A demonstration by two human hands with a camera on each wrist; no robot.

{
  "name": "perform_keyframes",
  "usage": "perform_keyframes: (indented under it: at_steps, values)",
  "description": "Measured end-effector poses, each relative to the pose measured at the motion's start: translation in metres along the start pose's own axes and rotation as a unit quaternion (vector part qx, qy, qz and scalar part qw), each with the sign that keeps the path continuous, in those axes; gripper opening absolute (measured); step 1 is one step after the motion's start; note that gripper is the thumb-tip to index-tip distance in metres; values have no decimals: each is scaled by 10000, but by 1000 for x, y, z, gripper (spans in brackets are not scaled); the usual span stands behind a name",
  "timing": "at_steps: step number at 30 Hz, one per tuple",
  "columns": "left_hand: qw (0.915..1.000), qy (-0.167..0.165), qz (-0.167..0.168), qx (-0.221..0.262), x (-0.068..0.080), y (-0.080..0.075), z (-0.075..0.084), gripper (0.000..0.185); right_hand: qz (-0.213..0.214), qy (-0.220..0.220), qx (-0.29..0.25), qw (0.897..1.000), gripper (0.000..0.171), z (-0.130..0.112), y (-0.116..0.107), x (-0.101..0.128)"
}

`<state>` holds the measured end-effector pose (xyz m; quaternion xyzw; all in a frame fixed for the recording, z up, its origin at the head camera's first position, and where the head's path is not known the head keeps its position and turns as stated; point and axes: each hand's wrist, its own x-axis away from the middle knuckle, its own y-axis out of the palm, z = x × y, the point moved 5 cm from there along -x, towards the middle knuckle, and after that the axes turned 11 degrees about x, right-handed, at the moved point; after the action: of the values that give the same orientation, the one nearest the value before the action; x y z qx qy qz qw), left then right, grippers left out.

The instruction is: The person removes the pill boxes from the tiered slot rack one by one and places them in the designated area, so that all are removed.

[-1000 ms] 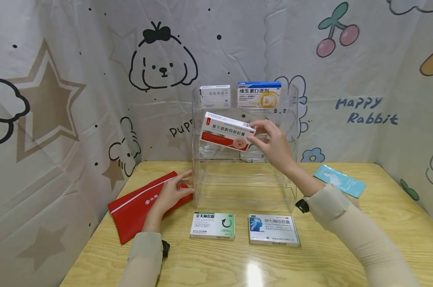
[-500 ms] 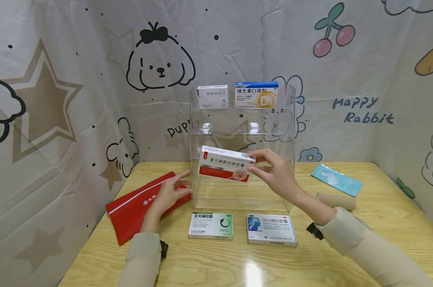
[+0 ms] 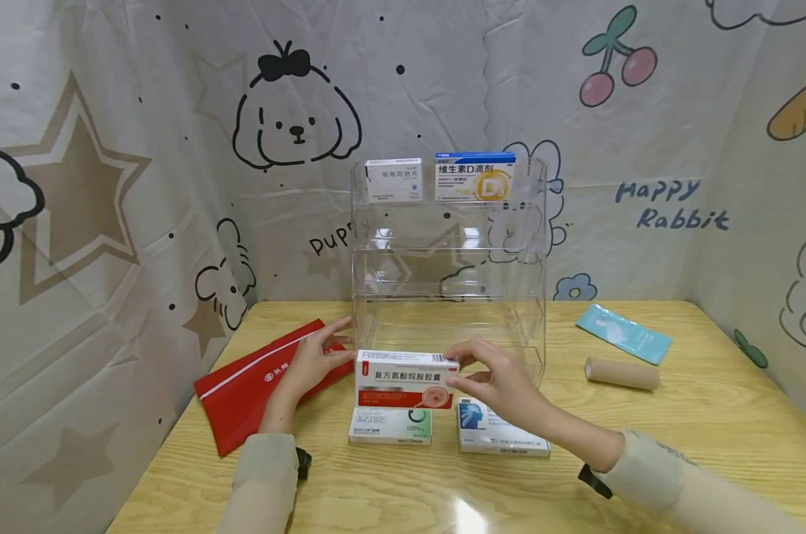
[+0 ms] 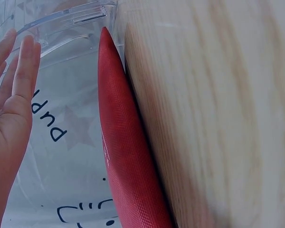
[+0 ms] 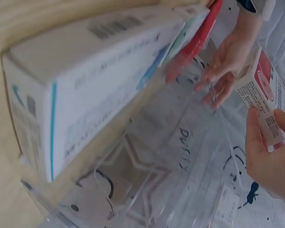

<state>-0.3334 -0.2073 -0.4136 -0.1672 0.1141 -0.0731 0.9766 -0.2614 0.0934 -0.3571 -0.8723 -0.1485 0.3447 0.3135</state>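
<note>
My right hand (image 3: pixel 506 378) pinches a red and white medicine box (image 3: pixel 405 380) by its right end, between thumb and fingers. That box is held upright in front of the clear acrylic rack (image 3: pixel 443 322), covering part of a green and white medicine box (image 3: pixel 389 428) behind it. At the rack's left side my left hand (image 3: pixel 312 363) has its fingertips against or very near the panel; in the left wrist view its fingers (image 4: pixel 23 66) are straight. A white and blue medicine box (image 3: pixel 503 434) lies partly under my right hand. The right wrist view shows the pinched medicine box (image 5: pixel 263 95) too.
On the rack's top tier stand a white medicine box (image 3: pixel 394 180) and a blue, yellow and white one (image 3: pixel 474 178). A red pouch (image 3: pixel 242 400) lies left. To the right are a cardboard tube (image 3: pixel 621 373) and a light-blue packet (image 3: pixel 624 334). A printed curtain hangs behind.
My right hand has brought the red and white medicine box down from mid-rack height to just above the table, levelling its tilt. The left hand stays at the rack's side.
</note>
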Motion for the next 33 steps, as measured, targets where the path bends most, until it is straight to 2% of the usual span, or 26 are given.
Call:
perform_keyframes:
  at_steps: [9,12,22,27,33]
  values:
    - [9998,121,-68,157,1,0,5,66,-713,191,-317,9968,25,-4,29,21]
    - [9999,110,-56,109,0,0,1,66,-928,285,-377,9946,24,-7,37,27]
    - [9999,37,-79,141,-1,0,2,66,-1716,953,-693,9781,24,-9,61,44]
    - [9999,16,-74,104,-1,0,1,66,-1893,996,-712,9743,23,-11,69,48]
    - [9999,8,-69,117,-1,0,1,65,-1972,890,-544,9748,24,-9,76,51]
